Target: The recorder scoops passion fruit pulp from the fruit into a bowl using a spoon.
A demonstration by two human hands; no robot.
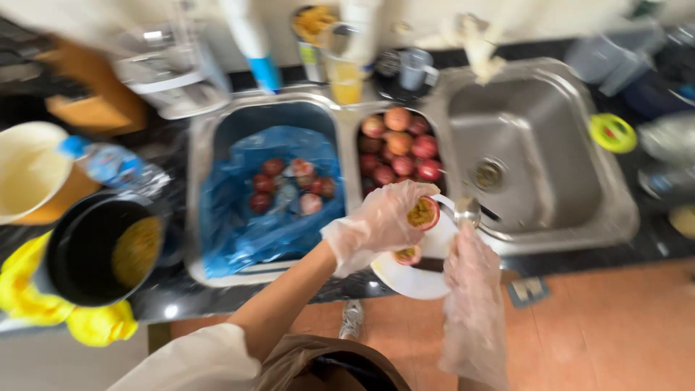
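My left hand (pixel 380 221), in a thin clear plastic glove, grips a halved passion fruit (pixel 423 213) with its yellow pulp facing up. My right hand (pixel 470 261), also gloved, holds a metal spoon (pixel 465 211) whose bowl sits just right of the fruit half. Both hands hover over a white plate (pixel 416 279) at the counter's front edge, where another cut fruit half (pixel 407 254) lies. The frame is motion-blurred.
A steel basin lined with a blue bag (pixel 246 217) holds emptied fruit shells. A middle basin (pixel 398 148) holds whole red fruits. An empty sink (pixel 528 152) is at right. A black pot (pixel 101 250) with yellow pulp stands at left beside a yellow cloth (pixel 94 326).
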